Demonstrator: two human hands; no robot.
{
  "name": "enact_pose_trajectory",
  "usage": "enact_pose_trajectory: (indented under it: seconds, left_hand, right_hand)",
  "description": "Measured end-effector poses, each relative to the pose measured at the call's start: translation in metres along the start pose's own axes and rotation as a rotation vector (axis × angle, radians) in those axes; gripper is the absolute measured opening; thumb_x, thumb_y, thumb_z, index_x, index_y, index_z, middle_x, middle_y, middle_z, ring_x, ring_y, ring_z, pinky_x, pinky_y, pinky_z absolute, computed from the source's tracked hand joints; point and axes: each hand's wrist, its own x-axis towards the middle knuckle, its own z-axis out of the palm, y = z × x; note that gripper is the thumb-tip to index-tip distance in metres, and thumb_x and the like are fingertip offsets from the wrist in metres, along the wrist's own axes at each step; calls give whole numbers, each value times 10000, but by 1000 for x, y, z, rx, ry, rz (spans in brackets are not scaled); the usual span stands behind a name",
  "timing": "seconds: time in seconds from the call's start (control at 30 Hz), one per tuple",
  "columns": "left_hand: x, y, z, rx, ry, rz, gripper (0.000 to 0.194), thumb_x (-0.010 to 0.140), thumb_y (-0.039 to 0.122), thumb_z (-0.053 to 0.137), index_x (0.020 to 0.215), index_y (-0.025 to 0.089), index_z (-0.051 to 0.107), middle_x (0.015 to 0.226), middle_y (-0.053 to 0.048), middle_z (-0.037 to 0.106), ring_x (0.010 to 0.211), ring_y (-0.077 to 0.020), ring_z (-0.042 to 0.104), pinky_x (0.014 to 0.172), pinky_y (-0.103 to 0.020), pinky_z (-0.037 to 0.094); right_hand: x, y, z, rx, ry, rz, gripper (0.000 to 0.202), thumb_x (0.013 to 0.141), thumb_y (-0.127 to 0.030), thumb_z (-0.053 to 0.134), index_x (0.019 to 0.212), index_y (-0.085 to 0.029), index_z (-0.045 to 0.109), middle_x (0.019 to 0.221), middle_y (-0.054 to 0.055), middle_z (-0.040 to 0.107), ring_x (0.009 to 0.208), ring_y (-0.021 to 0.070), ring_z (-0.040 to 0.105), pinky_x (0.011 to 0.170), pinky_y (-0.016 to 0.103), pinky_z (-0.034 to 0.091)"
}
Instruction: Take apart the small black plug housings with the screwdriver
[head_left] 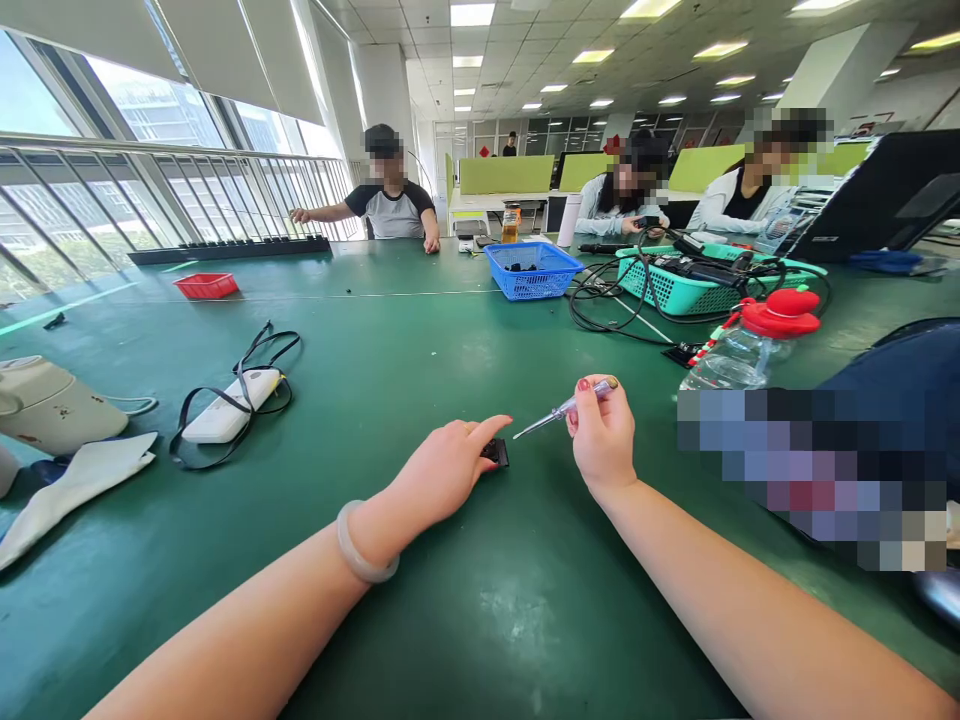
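Note:
On the green tabletop (375, 370), my left hand (442, 465) is closed around a small black part (495, 453), whose right end shows past the fingertips. The kind of part cannot be made out. My right hand (604, 435) pinches a screwdriver (559, 412) with a clear handle and a thin metal shaft. Its tip points left and down, a little to the right of my left thumb and just apart from the black part. A pale bangle circles my left wrist.
A blue basket (532, 272) with black pieces and a teal basket (675, 285) of cables stand further back. A red-lidded bottle (739, 355) is at right. A white device (232, 405) with a strap and a red tray (206, 286) lie left. Several people sit across the table.

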Motion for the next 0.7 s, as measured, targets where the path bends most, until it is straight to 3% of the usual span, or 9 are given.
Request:
enact_pose_trajectory:
  seconds: [0.1,0.27,0.43,0.7]
  left_hand:
    - [-4,-5,9,-88,-13,35,526,957,249,543,1465,298,411,1161,-102,692,1062,-268,655,918,-432,515]
    - [-9,-17,10,-183,25,52,653,870,279,690,1456,315,405,1338,-101,619,1241,-284,572,1058,-475,465]
    - [-7,-21,11,-229,5,-37,512,822,289,736,1300,244,557,1172,-100,685,1160,-293,590,1035,-484,484]
    - [-4,-20,12,-236,-5,-29,280,834,296,711,1101,229,662,1078,-55,707,1116,-276,580,1015,-453,480]
  right_hand:
    - [-3,-3,3,20,62,-13,366,879,-605,590,844,-266,456,594,-73,412,491,110,389,469,259,327]
    - [-10,-3,3,-26,-36,-64,379,886,-617,584,843,-255,483,621,-60,444,501,106,405,483,266,348]
    - [-15,-3,2,-55,-128,-123,322,937,-555,551,861,-247,500,652,-50,470,517,105,429,504,267,370]
    - [-17,-2,0,-58,-190,-203,257,973,-486,532,879,-248,521,676,-52,483,527,102,440,516,267,386]
